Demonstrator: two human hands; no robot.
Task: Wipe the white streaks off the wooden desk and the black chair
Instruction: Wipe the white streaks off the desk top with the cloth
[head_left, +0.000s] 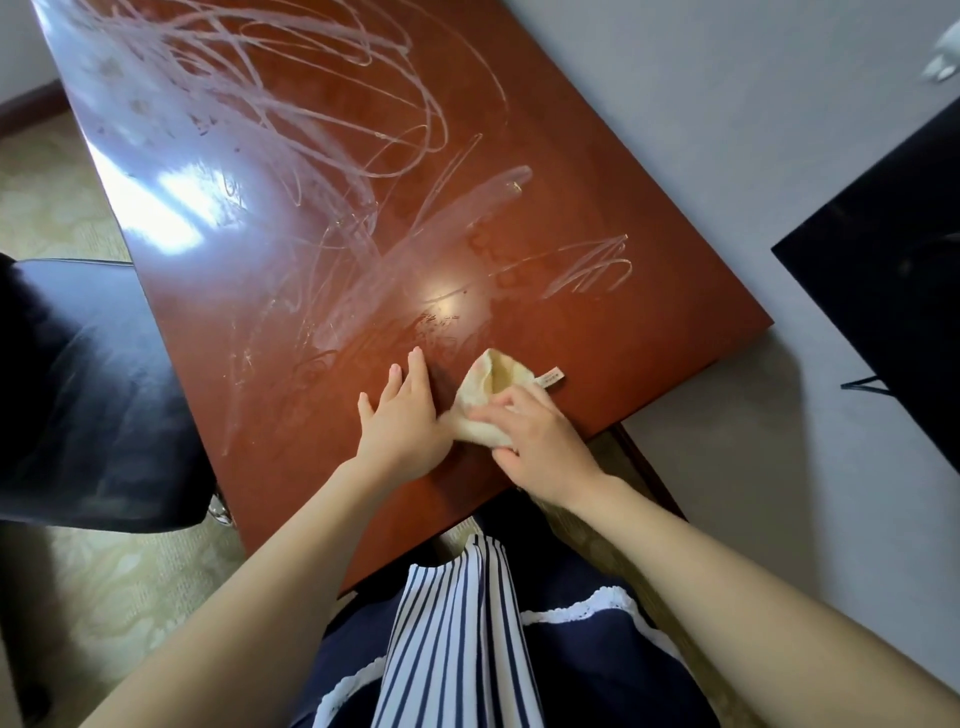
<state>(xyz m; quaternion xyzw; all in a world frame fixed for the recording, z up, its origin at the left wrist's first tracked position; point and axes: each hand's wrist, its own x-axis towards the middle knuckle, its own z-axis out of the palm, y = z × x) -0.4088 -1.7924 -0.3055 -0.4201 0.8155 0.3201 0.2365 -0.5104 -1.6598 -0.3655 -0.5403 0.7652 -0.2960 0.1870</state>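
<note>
Desk step, early by the look of it. Grips bunched yellowish cloth (483, 395) in curled fingers of right hand (535, 441), at near right edge of wooden desk (597, 218); rests left hand (402, 415) flat just beside, fingers straight, holding nothing. Left to clear — white streaks (311, 130) looping over middle and far desk, then black chair (88, 389) at left. Next likely calls for firm sweeps farther out.

The cloth (485, 400) lies on the desk (571, 156) near its front edge, with the chair (88, 389) to its left.
</note>
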